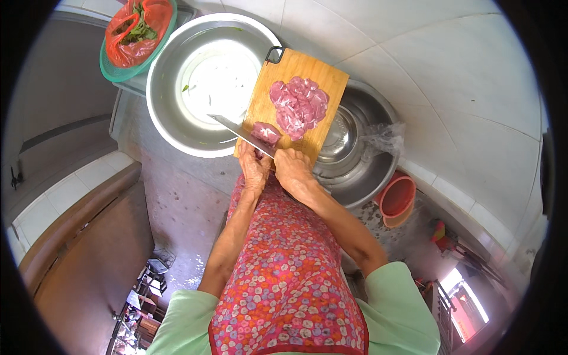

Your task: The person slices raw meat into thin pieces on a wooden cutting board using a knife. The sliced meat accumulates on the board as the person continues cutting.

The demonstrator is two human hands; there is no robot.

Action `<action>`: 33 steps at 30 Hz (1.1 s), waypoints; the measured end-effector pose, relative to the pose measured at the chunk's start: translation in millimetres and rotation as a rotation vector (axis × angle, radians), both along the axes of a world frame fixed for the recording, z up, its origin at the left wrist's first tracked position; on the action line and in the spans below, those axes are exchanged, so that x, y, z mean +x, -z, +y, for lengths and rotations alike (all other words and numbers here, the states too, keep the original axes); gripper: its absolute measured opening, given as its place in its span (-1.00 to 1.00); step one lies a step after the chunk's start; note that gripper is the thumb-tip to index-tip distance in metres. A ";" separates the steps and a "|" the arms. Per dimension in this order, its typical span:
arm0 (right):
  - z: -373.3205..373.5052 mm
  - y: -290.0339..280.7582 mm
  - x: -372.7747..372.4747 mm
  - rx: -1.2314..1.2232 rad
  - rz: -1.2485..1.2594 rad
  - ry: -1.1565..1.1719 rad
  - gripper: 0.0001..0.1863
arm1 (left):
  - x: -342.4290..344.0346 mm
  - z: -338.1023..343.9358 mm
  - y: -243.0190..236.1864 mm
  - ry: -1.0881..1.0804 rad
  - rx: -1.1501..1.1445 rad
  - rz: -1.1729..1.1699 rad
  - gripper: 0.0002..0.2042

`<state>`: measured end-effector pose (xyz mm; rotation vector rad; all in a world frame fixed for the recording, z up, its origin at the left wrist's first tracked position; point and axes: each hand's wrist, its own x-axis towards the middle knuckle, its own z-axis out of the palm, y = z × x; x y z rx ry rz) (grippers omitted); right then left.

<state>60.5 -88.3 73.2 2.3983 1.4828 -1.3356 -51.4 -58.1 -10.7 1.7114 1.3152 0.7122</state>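
A wooden cutting board (pixel 260 89) with a black handle lies tilted in front of me. My right hand (pixel 293 168) is closed round the handle of a kitchen knife (pixel 239 131), whose blade points to the far left across the board's near corner. Beside it, my left hand (pixel 255 171) has its fingers curled on raw meat at the board's near edge, partly hidden by the fingers and blade. A chunk of meat (pixel 265 132) lies just beyond the blade. Farther up the board sits a pile of sliced raw meat (pixel 299 107).
A large metal basin (pixel 163 112) with bits of green stands left of the board. Another metal basin (pixel 378 171), with a clear plastic bag (pixel 383 141), is partly under its right side. Red bucket (pixel 395 195) at right; green basket (pixel 109 70) with a red bag of leaves (pixel 142 31) at far left.
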 end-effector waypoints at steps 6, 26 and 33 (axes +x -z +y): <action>-75.4 -14.8 24.9 -0.078 -0.067 -0.028 -0.82 | -0.2 1.4 0.2 -0.055 -0.082 -0.040 -0.78; -13.8 15.9 1.7 -0.020 0.009 0.071 -0.74 | 9.5 -2.1 -7.0 -0.011 -0.147 0.004 -0.71; -41.5 9.0 9.3 -0.123 0.055 0.111 -0.81 | 4.6 1.7 -6.7 -0.029 -0.093 -0.022 -0.71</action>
